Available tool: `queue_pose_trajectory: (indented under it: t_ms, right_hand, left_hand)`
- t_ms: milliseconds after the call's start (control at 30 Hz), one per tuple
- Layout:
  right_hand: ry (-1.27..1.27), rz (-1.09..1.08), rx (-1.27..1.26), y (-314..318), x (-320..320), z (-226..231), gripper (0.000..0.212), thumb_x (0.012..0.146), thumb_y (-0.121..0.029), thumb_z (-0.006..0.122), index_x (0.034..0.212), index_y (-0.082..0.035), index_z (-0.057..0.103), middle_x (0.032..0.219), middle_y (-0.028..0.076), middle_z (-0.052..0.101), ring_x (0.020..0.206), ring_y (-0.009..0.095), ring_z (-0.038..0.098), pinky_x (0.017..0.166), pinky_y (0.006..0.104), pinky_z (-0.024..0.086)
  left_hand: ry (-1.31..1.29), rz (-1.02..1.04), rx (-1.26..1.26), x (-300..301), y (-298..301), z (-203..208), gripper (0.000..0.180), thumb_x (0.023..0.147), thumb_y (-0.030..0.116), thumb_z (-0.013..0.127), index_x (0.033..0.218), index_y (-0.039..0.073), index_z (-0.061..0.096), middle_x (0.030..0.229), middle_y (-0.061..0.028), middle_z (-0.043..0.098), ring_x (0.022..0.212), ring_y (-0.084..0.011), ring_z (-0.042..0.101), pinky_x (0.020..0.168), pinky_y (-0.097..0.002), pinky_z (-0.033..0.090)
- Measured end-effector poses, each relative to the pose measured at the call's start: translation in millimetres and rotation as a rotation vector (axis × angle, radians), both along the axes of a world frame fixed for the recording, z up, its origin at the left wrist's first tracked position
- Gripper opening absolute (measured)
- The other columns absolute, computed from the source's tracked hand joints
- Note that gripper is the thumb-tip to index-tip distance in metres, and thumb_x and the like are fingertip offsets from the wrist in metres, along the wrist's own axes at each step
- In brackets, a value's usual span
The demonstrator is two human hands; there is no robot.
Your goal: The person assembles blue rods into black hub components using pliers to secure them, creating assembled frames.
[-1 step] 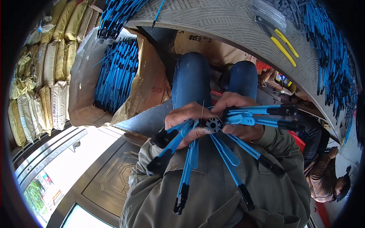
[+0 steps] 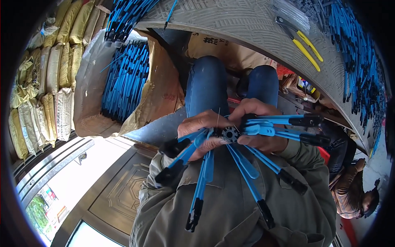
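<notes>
Between my two hands, close to my chest, is a round black notched hub (image 2: 230, 134). Blue plastic arms (image 2: 203, 175) with black clip-like ends fan out from it on both sides and toward me. My left hand (image 2: 200, 127) is closed round the hub's left side, its thumb and fingers close to the rim. A thin wire (image 2: 219, 116) stands up beside that hand's fingertips. Gripping the right side is my right hand (image 2: 257, 111), with its thumb near the hub and several blue arms passing by its fingers. The inner fingers of both hands are partly hidden.
Ahead is a grey worktable (image 2: 242, 20) with yellow-handled pliers (image 2: 302, 43) and a heap of blue-and-black sticks (image 2: 362, 70). A large paper sack (image 2: 162, 88) of similar sticks stands left. Stacked bags (image 2: 53, 74) line the far left. Another person (image 2: 349, 193) is at lower right.
The hub and its blue arms have shifted very slightly to the left with my hands. My grip looks the same.
</notes>
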State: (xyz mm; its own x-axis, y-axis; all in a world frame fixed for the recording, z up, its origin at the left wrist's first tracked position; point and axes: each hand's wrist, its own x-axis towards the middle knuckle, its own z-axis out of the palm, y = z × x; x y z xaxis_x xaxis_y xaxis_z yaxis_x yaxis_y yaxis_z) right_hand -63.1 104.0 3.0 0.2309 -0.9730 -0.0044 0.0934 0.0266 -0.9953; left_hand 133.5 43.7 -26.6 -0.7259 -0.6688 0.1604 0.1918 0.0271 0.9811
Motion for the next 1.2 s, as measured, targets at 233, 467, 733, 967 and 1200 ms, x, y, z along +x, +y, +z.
queue_pose_trajectory:
  t_ms: [233, 467, 733, 967, 1200]
  right_hand:
    - [0.006, 0.041, 0.273, -3, -1, 16, 0.029, 0.073, -0.012, 0.065, 0.096, 0.001, 0.053, 0.086, 0.005, 0.054, 0.077, 0.008, 0.052, 0.069, 0.0225, 0.042]
    - [-0.126, -0.121, 0.374, 1, 6, 13, 0.022, 0.075, -0.012, 0.066, 0.091, -0.001, 0.056, 0.079, 0.002, 0.058, 0.071, 0.005, 0.054, 0.062, 0.0211, 0.044]
    - [-0.122, -0.074, 0.306, 5, 2, 5, 0.025, 0.076, -0.014, 0.067, 0.093, 0.000, 0.054, 0.085, 0.005, 0.057, 0.077, 0.007, 0.053, 0.068, 0.0226, 0.044]
    - [-0.321, -0.085, 0.229, 5, 5, 2, 0.027, 0.075, -0.013, 0.069, 0.095, -0.001, 0.054, 0.091, 0.007, 0.056, 0.084, 0.011, 0.053, 0.072, 0.0250, 0.044]
    - [0.011, -0.010, -0.198, -1, -4, -7, 0.035, 0.072, -0.014, 0.075, 0.097, -0.001, 0.055, 0.090, 0.008, 0.059, 0.084, 0.014, 0.058, 0.069, 0.0270, 0.045]
  left_hand:
    - [0.071, 0.066, 0.218, -5, 17, 0, 0.029, 0.071, 0.009, 0.074, 0.095, 0.001, 0.058, 0.093, -0.0128, 0.063, 0.084, -0.0183, 0.062, 0.072, -0.0311, 0.049]
    - [0.088, 0.058, 0.237, -3, 11, -9, 0.030, 0.071, 0.006, 0.074, 0.093, 0.001, 0.054, 0.101, -0.0174, 0.060, 0.089, -0.0188, 0.061, 0.075, -0.0312, 0.049]
    - [0.062, 0.012, 0.240, 0, 13, -12, 0.029, 0.075, 0.008, 0.071, 0.096, 0.000, 0.053, 0.100, -0.0182, 0.061, 0.086, -0.0195, 0.061, 0.076, -0.0317, 0.049]
    - [0.085, 0.201, 0.205, -9, 26, -12, 0.026, 0.078, 0.010, 0.069, 0.096, -0.003, 0.055, 0.095, -0.0175, 0.062, 0.083, -0.0207, 0.062, 0.075, -0.0317, 0.049]
    - [0.052, 0.216, -0.021, -5, 22, -11, 0.032, 0.078, 0.014, 0.067, 0.101, -0.007, 0.058, 0.089, -0.0186, 0.063, 0.081, -0.0240, 0.062, 0.072, -0.0320, 0.049]
